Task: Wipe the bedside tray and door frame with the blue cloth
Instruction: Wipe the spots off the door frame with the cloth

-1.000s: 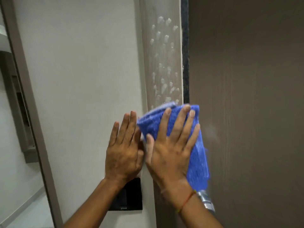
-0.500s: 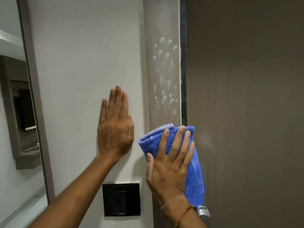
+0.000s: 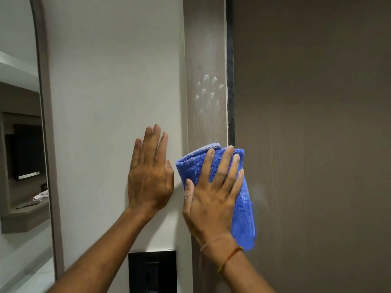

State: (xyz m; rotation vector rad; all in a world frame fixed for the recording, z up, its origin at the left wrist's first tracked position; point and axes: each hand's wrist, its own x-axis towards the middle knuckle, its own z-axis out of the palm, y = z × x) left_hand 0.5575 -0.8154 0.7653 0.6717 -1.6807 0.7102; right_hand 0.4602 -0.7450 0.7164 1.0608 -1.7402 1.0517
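Observation:
The folded blue cloth (image 3: 243, 210) is pressed flat against the grey wood-grain door frame (image 3: 206, 49) by my right hand (image 3: 213, 195), palm down with fingers spread over it. White droplets of spray (image 3: 208, 92) dot the frame above the cloth. My left hand (image 3: 151, 172) lies flat on the white wall (image 3: 114, 81) just left of the frame, fingers together, holding nothing. The bedside tray is out of view.
The brown door (image 3: 313, 123) fills the right side, with a dark seal strip (image 3: 230, 81) between it and the frame. A black switch plate (image 3: 152, 271) sits on the wall below my left hand. A framed mirror (image 3: 19, 144) at far left reflects the room.
My right hand slid the cloth down the frame and is back up a little now. My left hand lifted off beside the cloth and settled flat on the wall.

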